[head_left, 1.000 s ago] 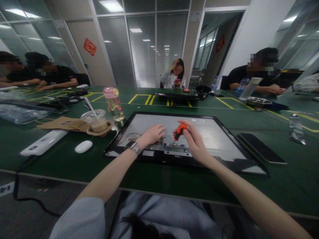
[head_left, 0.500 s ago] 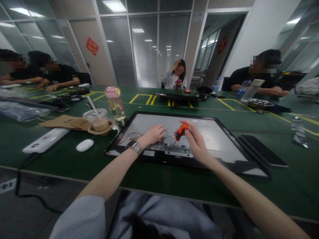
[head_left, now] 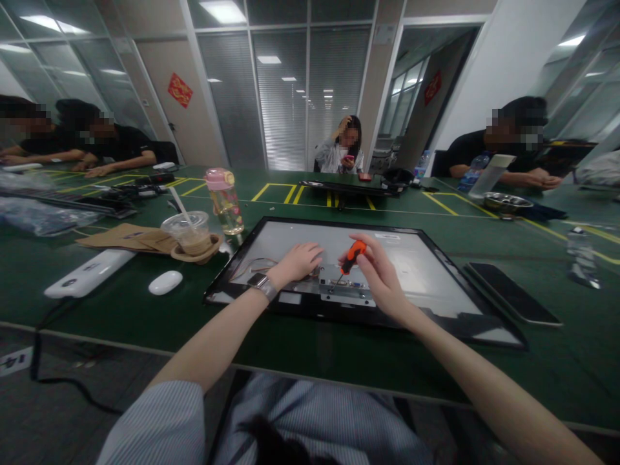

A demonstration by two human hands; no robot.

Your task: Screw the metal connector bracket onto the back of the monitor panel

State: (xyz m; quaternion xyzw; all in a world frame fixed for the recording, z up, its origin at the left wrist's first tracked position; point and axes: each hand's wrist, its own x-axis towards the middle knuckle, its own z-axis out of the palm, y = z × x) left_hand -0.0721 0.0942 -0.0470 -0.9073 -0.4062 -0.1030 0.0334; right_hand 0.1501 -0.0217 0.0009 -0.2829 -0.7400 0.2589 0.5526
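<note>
An orange and black screwdriver (head_left: 353, 256) is gripped by its handle in my right hand (head_left: 382, 278), its thin shaft slanting down to the left. The tip meets the metal bracket (head_left: 347, 297) with connector ports, at the near edge of an opened flat display panel (head_left: 426, 271). My left hand (head_left: 301, 261) lies flat on the panel's back, fingers stretched out, just left of the bracket. Thin wires (head_left: 259, 263) run beside that hand. Whether the tip sits in a screw is too small to tell.
Left of the panel stand a pink-lidded bottle (head_left: 223, 201), a plastic cup (head_left: 186, 229) in a carton holder, a white earbud case (head_left: 165, 282) and a white power strip (head_left: 90, 274). A black phone (head_left: 512, 292) lies to the right. Several people sit around the green table (head_left: 310, 358).
</note>
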